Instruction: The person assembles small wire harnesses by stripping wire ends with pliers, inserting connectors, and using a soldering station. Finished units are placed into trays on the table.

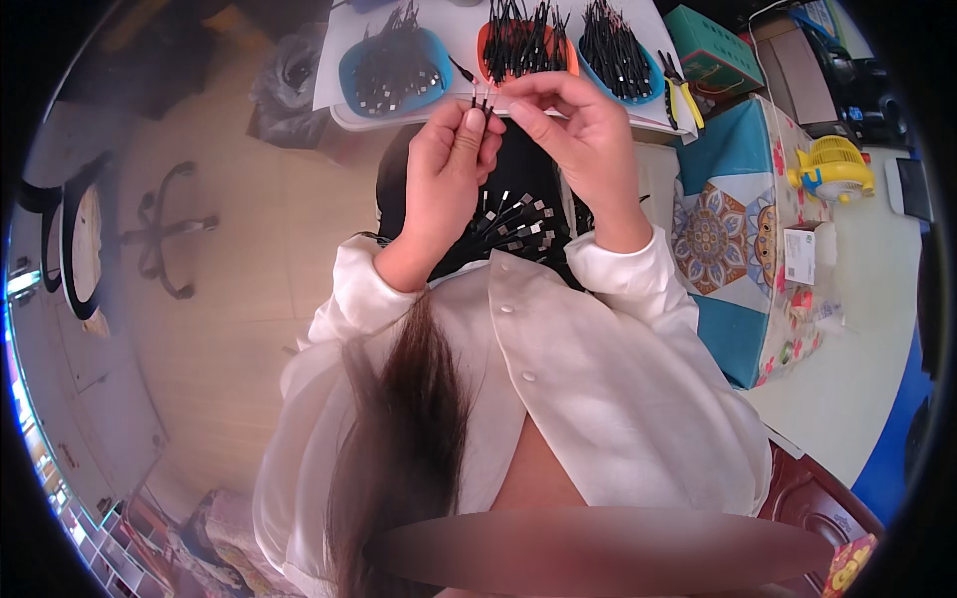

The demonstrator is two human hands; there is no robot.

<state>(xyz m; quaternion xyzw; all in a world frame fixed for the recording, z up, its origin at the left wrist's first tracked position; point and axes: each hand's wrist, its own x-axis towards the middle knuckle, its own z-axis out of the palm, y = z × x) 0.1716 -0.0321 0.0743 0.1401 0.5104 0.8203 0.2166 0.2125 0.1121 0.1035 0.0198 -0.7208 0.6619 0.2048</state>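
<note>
Just in front of the table edge, my left hand (pixel 449 154) pinches short black cables (pixel 485 112) upright between thumb and fingers, their pale stripped ends pointing up. Close beside those ends is my right hand (pixel 583 130), its thumb and forefinger drawn together; whatever is between the fingertips is too small to make out. A bunch of black cables with metal USB plugs (pixel 523 221) lies on my lap below the hands. Beyond them on the table sit a blue tray (pixel 349 75), an orange tray (pixel 484 50) and another blue tray (pixel 653 85), each heaped with black cables.
Yellow-handled pliers (pixel 692 105) lie at the table's right edge, near a green box (pixel 713 50). Farther right, a yellow fan (pixel 835 167) stands on a pale surface beside a patterned cloth (pixel 728 239). A chair base (pixel 164 229) is on the floor to the left.
</note>
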